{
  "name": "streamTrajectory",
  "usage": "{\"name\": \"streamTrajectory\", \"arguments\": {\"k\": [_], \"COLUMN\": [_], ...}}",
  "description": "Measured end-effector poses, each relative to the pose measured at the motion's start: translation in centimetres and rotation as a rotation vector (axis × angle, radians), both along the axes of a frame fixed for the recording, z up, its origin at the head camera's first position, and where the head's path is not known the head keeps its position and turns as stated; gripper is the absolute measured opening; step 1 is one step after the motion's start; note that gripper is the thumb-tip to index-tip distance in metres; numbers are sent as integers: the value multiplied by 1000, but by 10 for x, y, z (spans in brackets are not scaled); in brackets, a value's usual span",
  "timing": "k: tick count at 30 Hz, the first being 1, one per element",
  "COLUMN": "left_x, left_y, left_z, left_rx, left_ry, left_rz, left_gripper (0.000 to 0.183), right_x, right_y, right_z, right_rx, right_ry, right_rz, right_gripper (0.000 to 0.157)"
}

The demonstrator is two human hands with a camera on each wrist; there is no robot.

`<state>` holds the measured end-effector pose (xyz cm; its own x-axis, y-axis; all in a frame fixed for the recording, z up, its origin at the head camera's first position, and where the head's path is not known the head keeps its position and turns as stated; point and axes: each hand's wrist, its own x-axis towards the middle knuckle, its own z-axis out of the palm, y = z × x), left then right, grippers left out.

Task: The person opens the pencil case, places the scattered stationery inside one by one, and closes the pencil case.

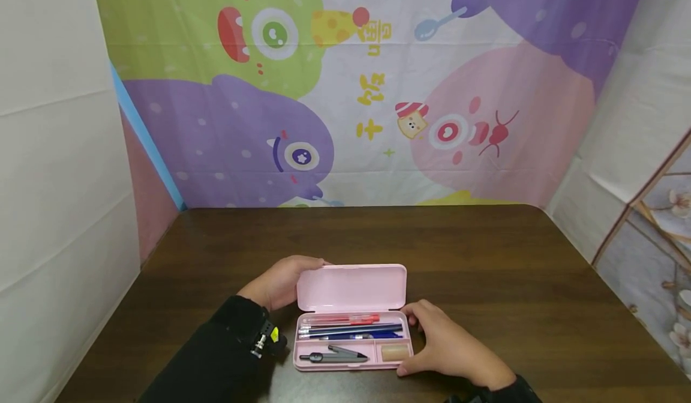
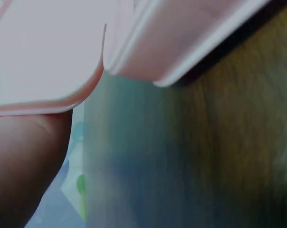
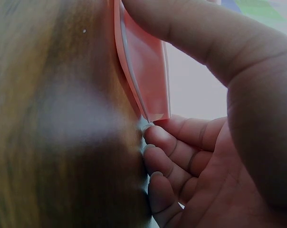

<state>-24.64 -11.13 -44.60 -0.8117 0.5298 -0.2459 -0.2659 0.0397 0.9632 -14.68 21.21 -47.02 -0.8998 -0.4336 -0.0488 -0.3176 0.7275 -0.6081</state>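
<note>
An open pink pencil case [image 1: 353, 369] lies on the table with its lid [image 1: 352, 287] raised at the back. My left hand [image 1: 282, 283] holds the lid at its left side; in the left wrist view the thumb [image 2: 24, 156] lies against the lid's edge, and the other fingers are hidden. My right hand [image 1: 445, 343] grips the right end of the case, thumb at the front corner, fingers toward the back. Inside, red pens [image 1: 345, 319], dark pencils [image 1: 351, 329] and a blue pen [image 1: 378, 335] fill the rear compartment. A grey compass [image 1: 335, 357] lies front left, a tan eraser [image 1: 395, 352] front right.
The dark brown wooden table [image 1: 486, 259] spreads around the case. A cartoon-printed cloth [image 1: 367, 181] hangs at its far edge. White cloths [image 1: 59, 151] hang at both sides.
</note>
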Motion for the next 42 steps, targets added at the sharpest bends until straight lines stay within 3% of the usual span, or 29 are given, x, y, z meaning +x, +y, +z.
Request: {"name": "streamTrajectory", "arguments": {"k": [8, 17, 24, 34, 42], "left_x": [3, 9, 14, 23, 34], "left_y": [-5, -4, -6, -9, -7], "left_z": [6, 9, 11, 16, 24], "left_rx": [-140, -152, -165, -333, -403], "left_ry": [77, 89, 123, 297, 354], "left_rz": [-55, -89, -158, -164, -189], "left_gripper": [51, 52, 50, 45, 40], "right_x": [1, 1, 0, 0, 1], "right_y": [-2, 1, 0, -4, -4], "right_z": [1, 1, 2, 4, 4], "right_rx": [4, 2, 4, 8, 8], "right_ry": [4, -4, -4, 11, 14], "right_rz": [6, 6, 5, 5, 7], "right_gripper": [90, 90, 90, 88, 87]}}
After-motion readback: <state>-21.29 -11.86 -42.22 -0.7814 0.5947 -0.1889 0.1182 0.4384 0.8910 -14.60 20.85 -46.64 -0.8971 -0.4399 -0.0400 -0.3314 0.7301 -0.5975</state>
